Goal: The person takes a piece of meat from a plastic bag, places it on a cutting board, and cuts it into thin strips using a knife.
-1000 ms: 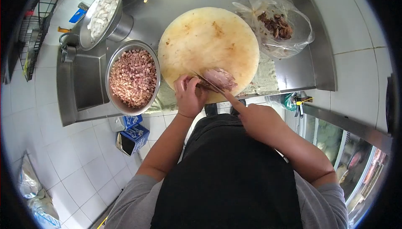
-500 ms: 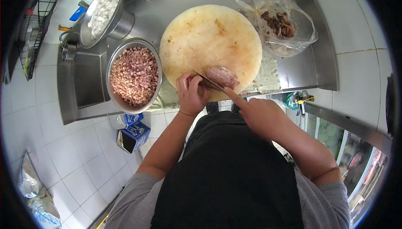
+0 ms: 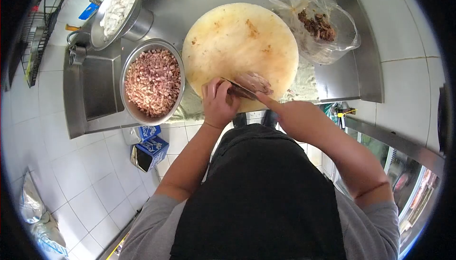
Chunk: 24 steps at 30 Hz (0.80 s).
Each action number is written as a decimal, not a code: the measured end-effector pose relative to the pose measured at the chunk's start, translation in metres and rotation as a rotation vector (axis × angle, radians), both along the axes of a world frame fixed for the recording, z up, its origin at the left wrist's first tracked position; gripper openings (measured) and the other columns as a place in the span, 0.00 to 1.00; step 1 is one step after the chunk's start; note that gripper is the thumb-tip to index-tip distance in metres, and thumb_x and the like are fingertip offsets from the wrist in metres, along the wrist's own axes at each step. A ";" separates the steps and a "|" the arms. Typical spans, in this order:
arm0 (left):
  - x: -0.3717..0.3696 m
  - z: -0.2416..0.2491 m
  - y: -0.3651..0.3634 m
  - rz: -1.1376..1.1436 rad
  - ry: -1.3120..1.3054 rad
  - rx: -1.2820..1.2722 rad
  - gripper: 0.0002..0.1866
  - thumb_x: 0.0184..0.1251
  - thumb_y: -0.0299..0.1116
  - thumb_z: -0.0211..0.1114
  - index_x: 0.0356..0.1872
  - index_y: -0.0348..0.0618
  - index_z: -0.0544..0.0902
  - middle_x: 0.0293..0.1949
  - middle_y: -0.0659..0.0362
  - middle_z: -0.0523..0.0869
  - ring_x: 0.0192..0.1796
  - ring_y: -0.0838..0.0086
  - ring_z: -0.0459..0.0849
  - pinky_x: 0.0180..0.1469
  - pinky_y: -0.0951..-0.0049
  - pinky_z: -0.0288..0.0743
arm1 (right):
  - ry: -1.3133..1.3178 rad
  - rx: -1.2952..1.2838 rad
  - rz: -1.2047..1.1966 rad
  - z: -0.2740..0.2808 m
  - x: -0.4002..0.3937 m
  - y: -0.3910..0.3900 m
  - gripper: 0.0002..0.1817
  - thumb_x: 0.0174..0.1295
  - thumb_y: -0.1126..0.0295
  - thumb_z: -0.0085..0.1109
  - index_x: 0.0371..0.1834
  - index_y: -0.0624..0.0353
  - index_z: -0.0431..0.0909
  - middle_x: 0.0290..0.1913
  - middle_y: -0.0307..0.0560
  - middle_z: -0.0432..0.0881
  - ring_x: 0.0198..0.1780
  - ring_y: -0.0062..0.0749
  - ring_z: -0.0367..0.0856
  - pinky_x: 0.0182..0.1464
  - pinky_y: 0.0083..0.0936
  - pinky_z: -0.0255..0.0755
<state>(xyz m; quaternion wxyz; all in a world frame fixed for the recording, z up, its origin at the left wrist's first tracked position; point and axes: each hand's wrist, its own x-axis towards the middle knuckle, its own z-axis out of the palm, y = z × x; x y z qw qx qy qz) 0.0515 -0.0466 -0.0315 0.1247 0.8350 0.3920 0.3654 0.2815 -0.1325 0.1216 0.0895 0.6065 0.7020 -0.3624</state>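
A round, pale cutting board (image 3: 240,36) carries a piece of meat (image 3: 256,82) near its front edge. My right hand (image 3: 295,120) is closed on a knife (image 3: 241,87), its index finger stretched along the blade towards the meat. The handle is hidden in my palm. On the near side of the blade lies a darker strip of meat (image 3: 241,93). My left hand (image 3: 220,104) has its fingers curled over that strip's left end, close to the blade's tip.
Left of the board stands a metal bowl (image 3: 181,93) of diced meat. Behind it, a tilted pan (image 3: 98,39) holds white pieces, beside a sink basin (image 3: 102,89). A plastic bag (image 3: 349,39) with dark meat lies right. Blue tins (image 3: 154,148) stand below.
My right hand and the knife have shifted slightly away from my body. More of the strip shows on the near side of the blade. The whole view has shifted slightly.
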 end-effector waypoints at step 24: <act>0.000 0.000 0.000 0.031 -0.001 -0.015 0.18 0.50 0.29 0.72 0.45 0.47 0.83 0.53 0.49 0.79 0.52 0.49 0.77 0.56 0.50 0.75 | -0.049 -0.122 -0.034 -0.013 -0.009 -0.027 0.43 0.69 0.75 0.48 0.88 0.38 0.48 0.35 0.62 0.87 0.36 0.55 0.90 0.37 0.51 0.84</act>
